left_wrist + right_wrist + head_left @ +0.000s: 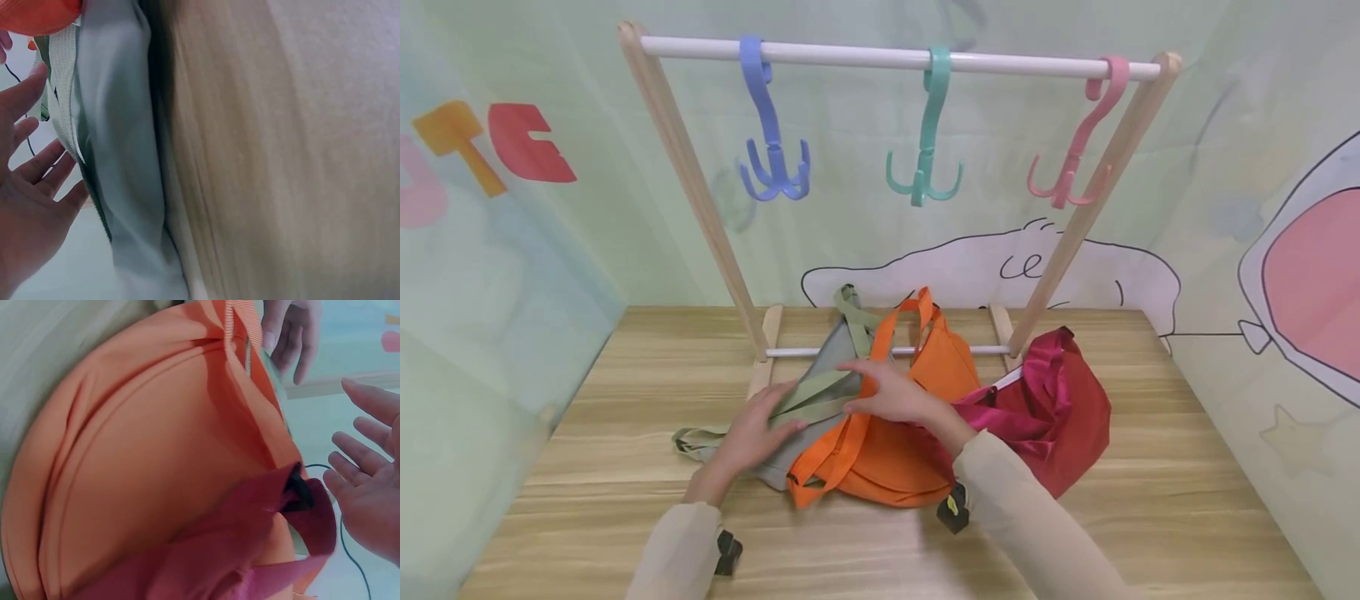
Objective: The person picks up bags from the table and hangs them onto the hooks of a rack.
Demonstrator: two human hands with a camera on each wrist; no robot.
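A grey bag [780,452] with pale green straps lies on the table, partly covered by an orange bag [895,458]. My left hand [752,437] is over the grey bag, fingertips right at its green straps. In the left wrist view the fingers of that hand [37,187] are spread beside the bag's edge. Over the orange bag's straps reaches my right hand [891,392], its fingers pointing left. The right wrist view has this hand [369,469] with loosely extended fingers and nothing gripped. A dark red bag [1078,417] overlaps the orange one from the right.
Behind the bags stands a wooden rack with a white rail [850,57]. From it hang a blue hook [767,125], a green hook [931,125] and a pink hook [1078,137]. The rack's lower bar [793,353] runs behind the bags. Printed cloth walls enclose the wooden table [1180,500].
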